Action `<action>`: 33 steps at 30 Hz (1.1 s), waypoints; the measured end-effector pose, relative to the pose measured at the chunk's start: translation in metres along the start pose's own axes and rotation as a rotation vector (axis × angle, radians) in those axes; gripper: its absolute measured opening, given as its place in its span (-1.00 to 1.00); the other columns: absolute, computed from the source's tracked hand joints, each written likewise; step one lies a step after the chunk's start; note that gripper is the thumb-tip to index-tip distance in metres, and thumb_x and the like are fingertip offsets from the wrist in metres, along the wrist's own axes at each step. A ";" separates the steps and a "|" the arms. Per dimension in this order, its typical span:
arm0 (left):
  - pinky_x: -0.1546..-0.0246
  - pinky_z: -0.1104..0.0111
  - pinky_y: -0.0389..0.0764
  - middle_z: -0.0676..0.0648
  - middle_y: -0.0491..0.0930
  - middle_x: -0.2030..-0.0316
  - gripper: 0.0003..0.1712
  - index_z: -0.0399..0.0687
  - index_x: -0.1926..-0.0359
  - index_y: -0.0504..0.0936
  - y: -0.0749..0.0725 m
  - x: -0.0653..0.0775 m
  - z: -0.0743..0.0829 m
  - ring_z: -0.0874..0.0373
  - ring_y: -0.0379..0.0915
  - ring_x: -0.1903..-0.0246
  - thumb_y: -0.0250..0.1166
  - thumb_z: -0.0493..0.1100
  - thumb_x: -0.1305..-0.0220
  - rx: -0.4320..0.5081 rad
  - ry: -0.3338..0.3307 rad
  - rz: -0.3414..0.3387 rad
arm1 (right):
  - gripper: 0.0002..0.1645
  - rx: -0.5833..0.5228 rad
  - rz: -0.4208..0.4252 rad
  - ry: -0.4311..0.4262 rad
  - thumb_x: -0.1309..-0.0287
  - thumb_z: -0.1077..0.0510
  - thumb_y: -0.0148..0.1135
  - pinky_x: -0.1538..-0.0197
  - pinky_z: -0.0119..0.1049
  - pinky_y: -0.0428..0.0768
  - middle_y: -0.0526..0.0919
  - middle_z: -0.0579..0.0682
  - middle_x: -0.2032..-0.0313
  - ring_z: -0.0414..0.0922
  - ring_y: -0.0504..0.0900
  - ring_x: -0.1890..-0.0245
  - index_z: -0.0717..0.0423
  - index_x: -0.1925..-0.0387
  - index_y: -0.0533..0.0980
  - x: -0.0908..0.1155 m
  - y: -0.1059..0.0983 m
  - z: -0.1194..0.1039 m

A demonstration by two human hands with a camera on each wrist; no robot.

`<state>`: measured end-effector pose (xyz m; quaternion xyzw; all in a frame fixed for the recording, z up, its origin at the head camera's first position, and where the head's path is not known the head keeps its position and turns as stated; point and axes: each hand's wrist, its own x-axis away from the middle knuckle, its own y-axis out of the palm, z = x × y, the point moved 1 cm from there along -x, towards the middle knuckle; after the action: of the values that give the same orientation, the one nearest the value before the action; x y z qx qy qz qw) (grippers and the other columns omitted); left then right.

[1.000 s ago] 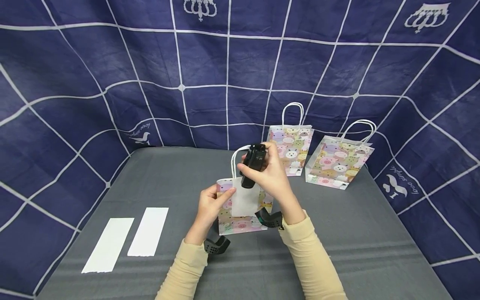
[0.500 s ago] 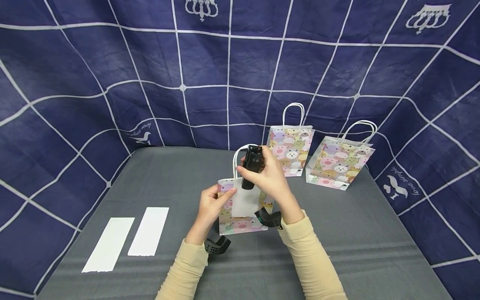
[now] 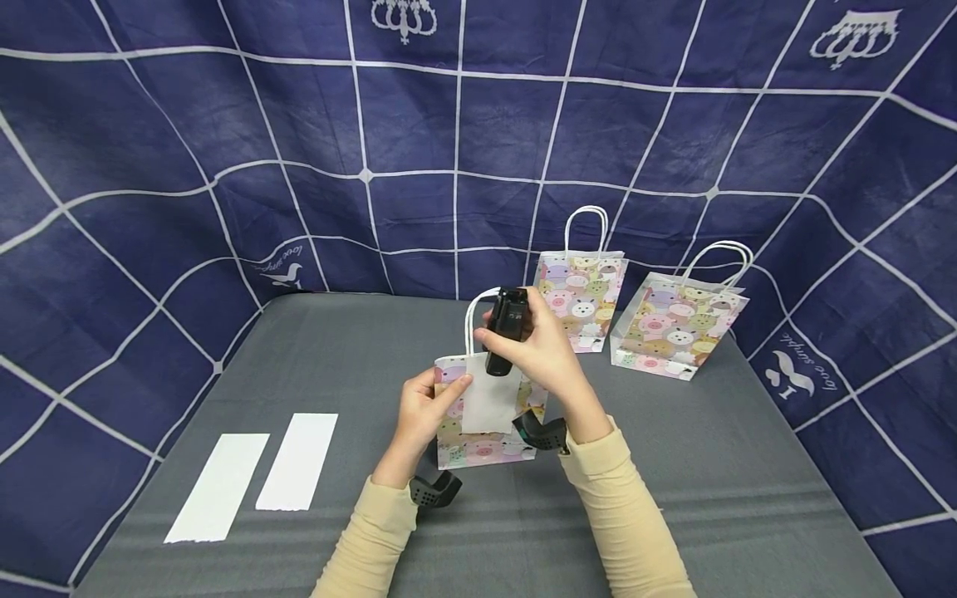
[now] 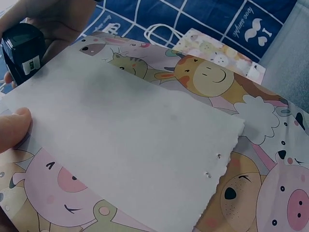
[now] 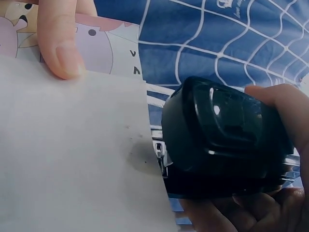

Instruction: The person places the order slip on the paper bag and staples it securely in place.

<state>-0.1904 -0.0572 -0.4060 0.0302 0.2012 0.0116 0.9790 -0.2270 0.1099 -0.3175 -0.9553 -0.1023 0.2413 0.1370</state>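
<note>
A paper gift bag (image 3: 482,451) with a cartoon animal print stands in front of me, its white handles (image 3: 469,328) upright. A white paper slip (image 3: 486,407) lies flat against its front, reaching the top edge. My left hand (image 3: 420,409) pinches the bag's upper left part, thumb at the slip's edge. My right hand (image 3: 549,353) grips a black stapler (image 3: 507,332) at the bag's top edge. In the right wrist view, the metal nose of the stapler (image 5: 227,137) is right at the slip's edge, near a few tiny marks on the paper (image 5: 72,145).
Two matching gift bags stand at the back right, one upright (image 3: 581,295) and one angled (image 3: 676,324). Two white paper slips (image 3: 217,488) lie on the grey cloth-covered table (image 3: 359,340) at the left. A blue gridded curtain (image 3: 404,124) surrounds the table.
The stapler in my right hand has shifted slightly, a little left and then back right along the bag's top edge. My left hand keeps its hold on the bag.
</note>
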 end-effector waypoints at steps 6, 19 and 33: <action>0.57 0.34 0.55 -0.25 0.57 0.55 -0.87 -0.52 0.34 0.60 0.001 0.000 -0.001 0.19 0.48 0.57 0.30 -0.43 -0.13 0.031 -0.010 0.012 | -0.42 0.022 -0.019 -0.017 0.07 0.26 0.44 0.21 -0.25 0.60 0.64 0.11 0.22 -0.08 0.65 0.28 0.18 0.03 0.34 -0.001 0.003 0.003; 0.61 0.39 0.47 -0.38 0.46 0.62 -0.86 -0.51 0.30 0.60 0.003 0.001 -0.003 0.17 0.41 0.60 0.29 -0.41 -0.15 0.026 0.014 0.023 | -0.45 0.033 -0.037 0.002 0.06 0.29 0.42 0.23 -0.26 0.60 0.63 0.16 0.23 -0.05 0.65 0.29 0.25 0.06 0.34 0.000 0.002 -0.007; 0.59 0.39 0.53 -0.26 0.58 0.57 -0.87 -0.52 0.29 0.59 0.003 -0.001 -0.016 0.23 0.48 0.58 0.29 -0.46 -0.12 0.050 -0.006 0.038 | -0.47 0.049 0.031 0.022 0.11 0.24 0.48 0.25 -0.34 0.58 0.67 0.11 0.29 -0.09 0.66 0.33 0.21 0.11 0.40 -0.002 0.008 -0.001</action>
<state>-0.1979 -0.0537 -0.4200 0.0586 0.1980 0.0252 0.9781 -0.2279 0.1021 -0.3183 -0.9557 -0.0800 0.2353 0.1577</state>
